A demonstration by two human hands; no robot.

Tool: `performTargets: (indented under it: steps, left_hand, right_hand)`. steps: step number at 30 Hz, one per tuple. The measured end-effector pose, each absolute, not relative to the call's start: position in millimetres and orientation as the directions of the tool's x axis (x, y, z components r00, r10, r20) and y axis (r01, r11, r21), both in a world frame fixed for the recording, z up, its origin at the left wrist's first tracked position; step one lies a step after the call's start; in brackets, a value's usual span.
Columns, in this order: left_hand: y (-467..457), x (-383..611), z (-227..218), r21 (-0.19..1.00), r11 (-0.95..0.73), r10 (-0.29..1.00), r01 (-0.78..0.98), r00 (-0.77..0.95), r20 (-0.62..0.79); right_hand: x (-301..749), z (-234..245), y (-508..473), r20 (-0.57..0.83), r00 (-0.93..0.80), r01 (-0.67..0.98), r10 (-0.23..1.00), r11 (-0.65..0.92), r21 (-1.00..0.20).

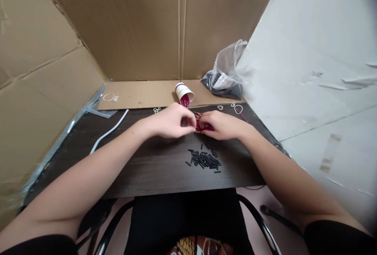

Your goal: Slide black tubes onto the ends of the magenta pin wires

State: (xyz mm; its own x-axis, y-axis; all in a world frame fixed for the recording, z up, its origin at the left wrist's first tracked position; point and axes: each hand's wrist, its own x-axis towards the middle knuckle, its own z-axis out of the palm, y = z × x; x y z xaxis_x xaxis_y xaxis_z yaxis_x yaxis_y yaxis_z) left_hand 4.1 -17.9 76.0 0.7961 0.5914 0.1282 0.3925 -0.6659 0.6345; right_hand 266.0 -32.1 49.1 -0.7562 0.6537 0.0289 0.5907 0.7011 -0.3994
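Both my hands meet over the middle of the dark table around a bundle of thin magenta pins with gold-coloured ends [198, 121]. My right hand [219, 124] is closed on the bundle's right side, fingers curled over it. On the left side, my left hand [176, 121] has its thumb and fingers curled in a pinch at the bundle's edge; whatever lies between the fingertips is too small to make out. A loose pile of short black tubes [206, 158] lies just in front of my hands. Behind them, a white paper cup [190, 96] tips over with more magenta pins inside.
A clear plastic bag of black pieces [225, 78] stands at the back right. White rubber bands [220, 107] lie along the cardboard strip [141, 92]. A pale flexible tube [110, 130] rests at left. Cardboard walls [141, 27] enclose the table [153, 172].
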Motion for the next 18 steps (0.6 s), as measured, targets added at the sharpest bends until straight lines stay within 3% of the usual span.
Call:
performTargets:
  steps: [6, 14, 18]
  left_hand:
    - [-34.7, 1.2, 33.7, 0.690, -0.644, 0.498, 0.331, 0.866, 0.049]
    - [-34.3, -0.3, 39.1, 0.693, -0.669, 0.410, 0.269, 0.911, 0.042]
    - [-35.6, -1.5, 37.4, 0.673, -0.667, 0.437, 0.319, 0.900, 0.006]
  right_hand:
    - [259.7, 45.8, -33.7, 0.036, -0.746, 0.625, 0.665, 0.718, -0.308]
    - [256.8, 44.0, -33.8, 0.049, -0.744, 0.634, 0.666, 0.728, -0.261]
    - [259.8, 44.0, -32.6, 0.058, -0.753, 0.617, 0.656, 0.733, -0.285]
